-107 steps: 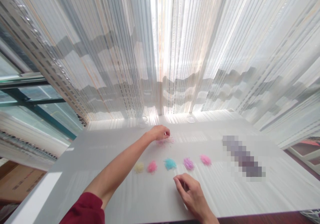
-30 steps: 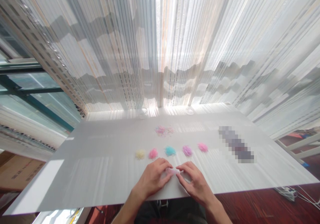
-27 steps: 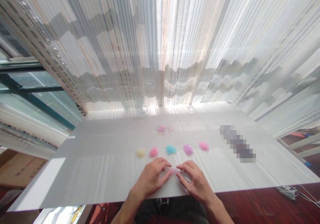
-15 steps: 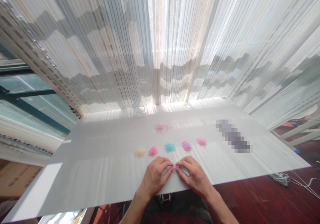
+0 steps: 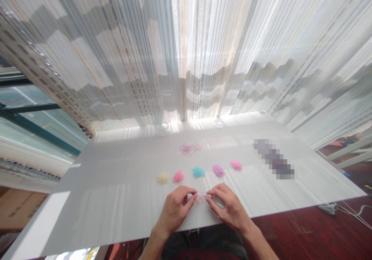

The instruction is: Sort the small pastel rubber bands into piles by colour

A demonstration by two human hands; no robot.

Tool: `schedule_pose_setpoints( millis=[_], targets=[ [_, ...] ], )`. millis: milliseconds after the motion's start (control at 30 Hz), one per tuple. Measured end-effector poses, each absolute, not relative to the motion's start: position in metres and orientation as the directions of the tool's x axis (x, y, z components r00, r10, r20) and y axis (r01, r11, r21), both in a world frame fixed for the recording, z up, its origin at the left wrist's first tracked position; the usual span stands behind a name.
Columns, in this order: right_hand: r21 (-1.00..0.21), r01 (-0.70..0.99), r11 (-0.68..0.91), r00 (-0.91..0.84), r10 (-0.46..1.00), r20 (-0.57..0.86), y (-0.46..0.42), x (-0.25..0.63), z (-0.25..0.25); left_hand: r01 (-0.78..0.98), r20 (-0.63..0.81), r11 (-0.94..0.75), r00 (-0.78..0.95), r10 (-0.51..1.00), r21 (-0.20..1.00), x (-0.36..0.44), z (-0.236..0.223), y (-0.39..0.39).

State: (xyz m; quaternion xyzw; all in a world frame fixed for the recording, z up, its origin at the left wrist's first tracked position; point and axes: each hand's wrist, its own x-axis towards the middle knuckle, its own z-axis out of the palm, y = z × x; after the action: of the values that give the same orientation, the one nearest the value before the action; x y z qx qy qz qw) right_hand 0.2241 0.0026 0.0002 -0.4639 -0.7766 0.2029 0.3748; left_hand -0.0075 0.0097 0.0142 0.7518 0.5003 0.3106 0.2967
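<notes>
My left hand [image 5: 178,207] and my right hand [image 5: 228,205] are close together near the table's front edge, each with thumb and forefinger pinched. Between the fingertips lies a small mixed tuft of thin pale pink and lavender strands [image 5: 200,198]. My right fingers grip a few of its strands; what the left pinch holds is too small to make out. Just beyond the hands is a row of small strand piles: yellow [image 5: 163,178], deep pink [image 5: 178,176], turquoise [image 5: 198,171], purple [image 5: 218,170] and light pink [image 5: 236,165]. Farther back lies a looser mixed-colour pile [image 5: 188,148].
The white table [image 5: 116,198] reaches a striped sheer curtain [image 5: 186,58]. Two clear round objects stand at its back edge, one a small disc [image 5: 219,124]. A pixelated dark shape [image 5: 274,159] lies at the right. White cables [image 5: 345,209] and a cardboard box [image 5: 23,209] flank the table.
My hands have moved apart from nearly touching fingertips, leaving the mixed tuft visible between them. The view has shifted slightly; the piles stay in place.
</notes>
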Motion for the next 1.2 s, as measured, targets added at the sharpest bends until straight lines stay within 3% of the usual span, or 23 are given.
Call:
schedule_pose_setpoints(
  millis=[233, 600, 1200],
  targets=[
    [-0.652, 0.563, 0.508, -0.324, 0.861, 0.392, 0.003, 0.225, 0.002, 0.54, 0.189, -0.348, 0.327, 0.926, 0.767, 0.002, 0.016, 0.01],
    [-0.686, 0.446, 0.576, -0.283, 0.817, 0.502, 0.004, 0.214, 0.013, 0.458, 0.301, -0.436, 0.339, 0.891, 0.774, 0.004, 0.021, 0.012],
    [-0.73, 0.486, 0.48, -0.245, 0.877, 0.413, 0.007, 0.226, 0.005, 0.523, 0.183, -0.282, 0.235, 0.955, 0.804, -0.011, 0.016, 0.003]
  ],
)
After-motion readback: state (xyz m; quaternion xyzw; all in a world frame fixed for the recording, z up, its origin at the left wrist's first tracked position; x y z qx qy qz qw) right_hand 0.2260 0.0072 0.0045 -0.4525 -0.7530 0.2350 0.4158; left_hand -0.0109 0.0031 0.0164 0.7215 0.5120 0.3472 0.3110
